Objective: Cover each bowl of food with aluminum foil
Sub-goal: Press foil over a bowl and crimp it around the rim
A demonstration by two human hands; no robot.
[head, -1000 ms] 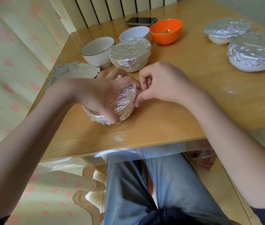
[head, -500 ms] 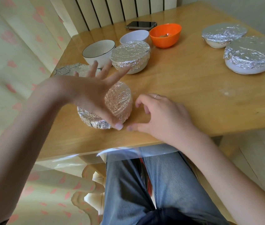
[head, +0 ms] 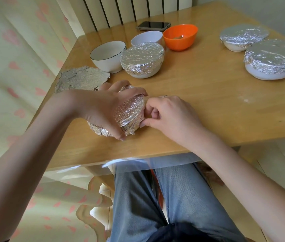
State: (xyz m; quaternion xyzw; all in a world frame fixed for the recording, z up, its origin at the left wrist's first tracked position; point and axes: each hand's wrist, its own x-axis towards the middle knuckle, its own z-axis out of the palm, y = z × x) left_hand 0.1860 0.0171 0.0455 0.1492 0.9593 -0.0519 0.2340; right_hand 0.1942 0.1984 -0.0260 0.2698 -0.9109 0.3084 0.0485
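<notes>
While hands (head: 109, 109) (head: 168, 114) clasp it, foil-wrapped bowl (head: 129, 112) sits between them.

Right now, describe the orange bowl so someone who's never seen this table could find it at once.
Start at the wooden table and look to its far edge, where a dark phone lies flat. Just in front of the phone sits the orange bowl, beside an uncovered white bowl. It is the only brightly coloured bowl, and it has no foil over it.
</notes>
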